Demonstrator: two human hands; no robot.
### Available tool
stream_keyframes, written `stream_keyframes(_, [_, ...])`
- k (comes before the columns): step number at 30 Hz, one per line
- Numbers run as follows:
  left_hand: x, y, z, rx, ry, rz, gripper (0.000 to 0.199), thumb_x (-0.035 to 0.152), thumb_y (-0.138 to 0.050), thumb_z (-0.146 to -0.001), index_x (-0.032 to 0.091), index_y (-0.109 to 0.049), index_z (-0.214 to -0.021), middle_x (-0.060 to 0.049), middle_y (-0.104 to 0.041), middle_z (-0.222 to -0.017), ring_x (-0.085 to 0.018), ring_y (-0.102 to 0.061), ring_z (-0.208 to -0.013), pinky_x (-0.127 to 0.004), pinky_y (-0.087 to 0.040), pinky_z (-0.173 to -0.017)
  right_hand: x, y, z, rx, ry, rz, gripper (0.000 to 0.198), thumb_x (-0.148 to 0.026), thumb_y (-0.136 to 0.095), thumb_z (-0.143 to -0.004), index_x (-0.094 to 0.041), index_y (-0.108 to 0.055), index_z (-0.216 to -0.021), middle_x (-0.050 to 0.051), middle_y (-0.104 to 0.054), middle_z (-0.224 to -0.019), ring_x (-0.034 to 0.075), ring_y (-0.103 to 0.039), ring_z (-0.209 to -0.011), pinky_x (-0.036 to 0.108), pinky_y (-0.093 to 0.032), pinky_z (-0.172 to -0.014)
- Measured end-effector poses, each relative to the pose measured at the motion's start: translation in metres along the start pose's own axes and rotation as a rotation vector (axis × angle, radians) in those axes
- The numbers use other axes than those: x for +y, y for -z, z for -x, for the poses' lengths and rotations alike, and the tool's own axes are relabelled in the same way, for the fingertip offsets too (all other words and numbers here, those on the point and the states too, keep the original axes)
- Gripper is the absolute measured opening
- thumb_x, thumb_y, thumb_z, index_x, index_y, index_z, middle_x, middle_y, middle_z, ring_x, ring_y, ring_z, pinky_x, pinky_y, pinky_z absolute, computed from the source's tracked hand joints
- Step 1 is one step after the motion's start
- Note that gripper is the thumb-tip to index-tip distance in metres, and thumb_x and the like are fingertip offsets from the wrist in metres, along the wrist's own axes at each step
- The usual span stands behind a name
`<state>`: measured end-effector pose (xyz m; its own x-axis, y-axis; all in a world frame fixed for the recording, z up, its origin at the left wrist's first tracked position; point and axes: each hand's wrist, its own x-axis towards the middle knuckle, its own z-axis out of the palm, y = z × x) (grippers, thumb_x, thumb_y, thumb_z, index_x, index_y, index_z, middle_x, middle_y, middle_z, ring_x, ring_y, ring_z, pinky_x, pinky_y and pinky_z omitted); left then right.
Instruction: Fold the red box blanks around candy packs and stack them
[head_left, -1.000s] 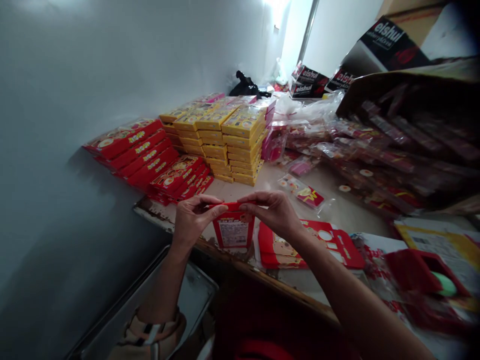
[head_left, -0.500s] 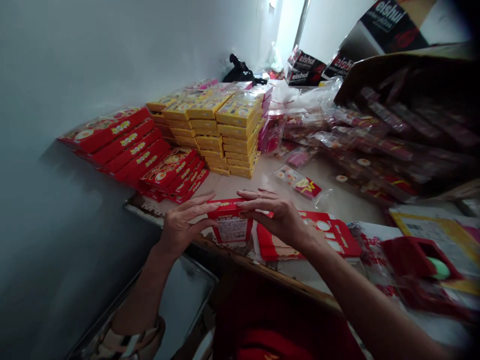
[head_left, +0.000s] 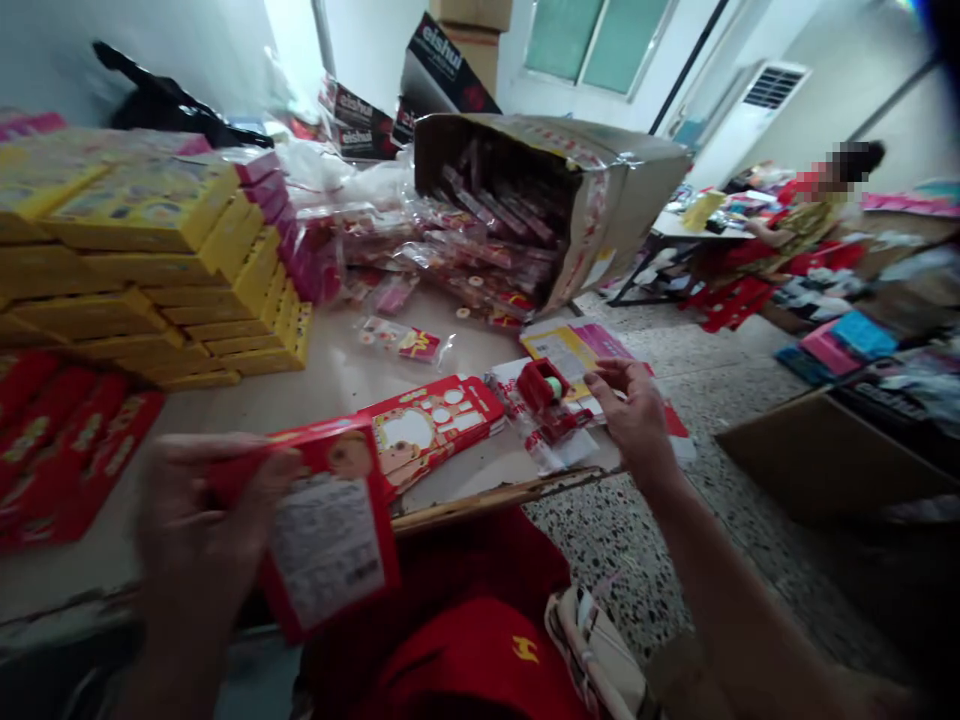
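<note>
Though blurred, left hand on red box

On the bench, stacked flat boxes stand far left. A tipped carton lies far right of them, packets spilling from its mouth. A flat card lies near centre, a small toy just right of it. A boxed pack sits nearest, left.

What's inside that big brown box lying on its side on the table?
The cardboard box is packed with clear plastic packets holding red and pink items, some spilling out onto the table. Its dark back end is hidden, so what lies deeper cannot be seen.
</note>
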<state>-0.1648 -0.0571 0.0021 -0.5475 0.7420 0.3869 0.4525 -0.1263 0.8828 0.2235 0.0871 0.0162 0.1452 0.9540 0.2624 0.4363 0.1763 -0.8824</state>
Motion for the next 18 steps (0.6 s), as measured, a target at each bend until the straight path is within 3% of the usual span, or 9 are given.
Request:
stream_keyframes(3, [0.022, -0.061, 0.031, -0.206, 0.014, 0.019, 0.023, 0.043, -0.077, -0.086, 0.027, -0.067, -0.099, 0.004, -0.067, -0.088, -0.018, -0.064, -0.077, -0.027, -0.053, -0.068, 0.034, 0.039, -0.015, -0.233, -0.223, 0.050, 0.053, -0.065, -0.077, -0.076, -0.016, -0.075, -0.093, 0.009, -0.075, -0.088, 0.023, -0.067, -0.080, 0.034, -0.051, -0.070])
stream_keyframes(7, [0.029, -0.111, 0.062, -0.396, -0.032, 0.113, 0.011, 0.036, -0.071, -0.092, 0.026, -0.071, -0.097, 0.001, -0.073, -0.099, -0.020, -0.068, -0.094, -0.029, -0.052, -0.086, 0.039, 0.035, -0.022, -0.414, -0.293, -0.016, 0.055, -0.067, -0.082, -0.065, -0.014, -0.078, -0.079, 0.004, -0.073, -0.071, 0.016, -0.058, -0.061, 0.028, -0.043, -0.057])
stream_keyframes(12, [0.027, -0.123, 0.073, -0.473, 0.053, 0.148, 0.010, 0.036, -0.069, -0.094, 0.027, -0.071, -0.098, 0.000, -0.073, -0.099, -0.021, -0.067, -0.095, -0.031, -0.051, -0.087, 0.033, 0.029, -0.027, -0.425, -0.345, -0.098, 0.051, -0.061, -0.088, -0.058, -0.014, -0.075, -0.071, 0.003, -0.070, -0.066, 0.015, -0.056, -0.057, 0.028, -0.040, -0.054])
stream_keyframes(18, [0.030, -0.136, 0.070, -0.563, 0.114, 0.153, 0.014, 0.040, -0.069, -0.092, 0.026, -0.071, -0.093, -0.001, -0.072, -0.090, -0.021, -0.067, -0.086, -0.030, -0.052, -0.078, 0.025, 0.046, 0.010, -0.235, -0.359, -0.207, 0.044, -0.057, -0.086, -0.065, -0.017, -0.072, -0.077, 0.002, -0.070, -0.069, 0.014, -0.055, -0.059, 0.027, -0.042, -0.058])
